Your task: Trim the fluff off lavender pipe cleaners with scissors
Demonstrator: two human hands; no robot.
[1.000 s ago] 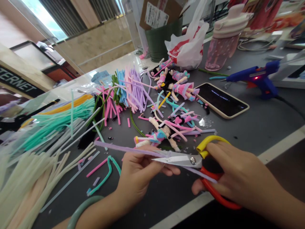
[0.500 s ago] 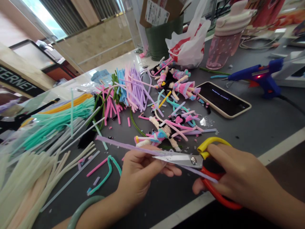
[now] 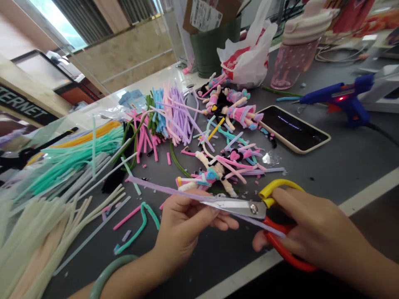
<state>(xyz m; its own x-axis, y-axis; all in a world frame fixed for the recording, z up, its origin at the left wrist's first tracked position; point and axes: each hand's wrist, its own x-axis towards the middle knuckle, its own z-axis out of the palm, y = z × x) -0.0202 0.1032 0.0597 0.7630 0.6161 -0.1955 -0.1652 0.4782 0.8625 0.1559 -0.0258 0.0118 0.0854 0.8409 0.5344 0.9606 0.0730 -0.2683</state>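
Observation:
Between thumb and fingers, my left hand point(image 3: 190, 224) pinches a lavender pipe cleaner point(image 3: 156, 187), which stretches from upper left toward my right hand. My right hand point(image 3: 314, 224) grips scissors point(image 3: 243, 206) with one yellow and one red handle. Their blades lie along the pipe cleaner, the tips at my left fingertips. Part of the pipe cleaner passes behind the blades and comes out below the pivot. Just beyond my hands lies a pipe-cleaner doll point(image 3: 208, 176) in pink and blue, amid loose cut pieces.
Bundles of pipe cleaners point(image 3: 181, 112) fill the left and middle. More dolls point(image 3: 243, 114) lie behind, near a phone point(image 3: 294, 128). A blue glue gun point(image 3: 339, 97) with a red light stands at right. Farther back are a pink bottle point(image 3: 293, 58), a plastic bag point(image 3: 246, 62) and a green bin point(image 3: 207, 54).
Hardly anything differs. Both hands, the pipe cleaner and the scissors keep nearly the same place, and the view has shifted very slightly.

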